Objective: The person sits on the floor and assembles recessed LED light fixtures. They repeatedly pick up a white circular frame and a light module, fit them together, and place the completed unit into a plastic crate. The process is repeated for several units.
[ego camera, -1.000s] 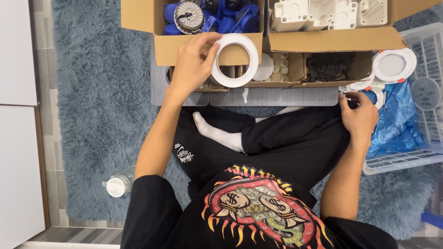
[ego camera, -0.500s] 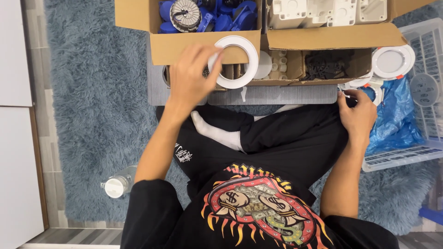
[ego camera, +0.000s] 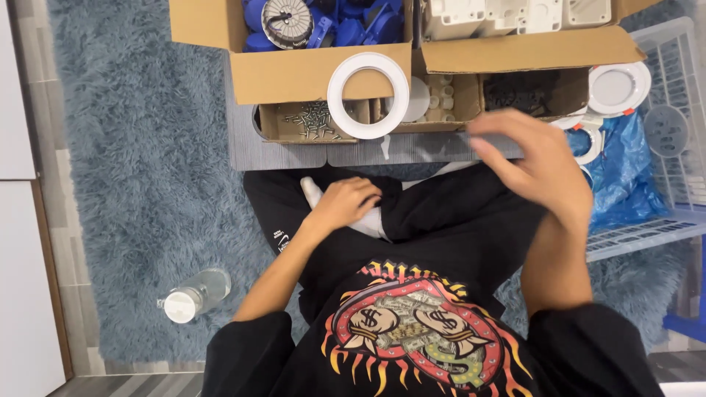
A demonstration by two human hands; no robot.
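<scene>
White plastic ring (ego camera: 368,95) lies alone on the near edge of the small cardboard tray (ego camera: 294,131), leaning against the front flap of the big brown box (ego camera: 294,73) behind it; neither of the hands touches it. From the head view, the left hand (ego camera: 344,204) rests loosely curled and empty on the black trouser leg, beside a white sock (ego camera: 371,220), nearer than the ring and a little left of it. The right hand (ego camera: 533,162) hangs in the air, blurred, fingers spread wide and holding nothing, above the grey ribbed mat (ego camera: 287,153) and right of the ring. Small screws (ego camera: 312,117) lie in the tray's left compartment. Blue parts (ego camera: 353,22) and a round grey disc (ego camera: 287,20) fill the far left box; white moulded parts (ego camera: 515,13) fill the far right one. At right, white round fittings (ego camera: 618,88) sit by a blue bag (ego camera: 625,176) and a white wire basket (ego camera: 680,132). A clear bottle (ego camera: 193,295) lies on the blue shaggy rug (ego camera: 132,184), near left
</scene>
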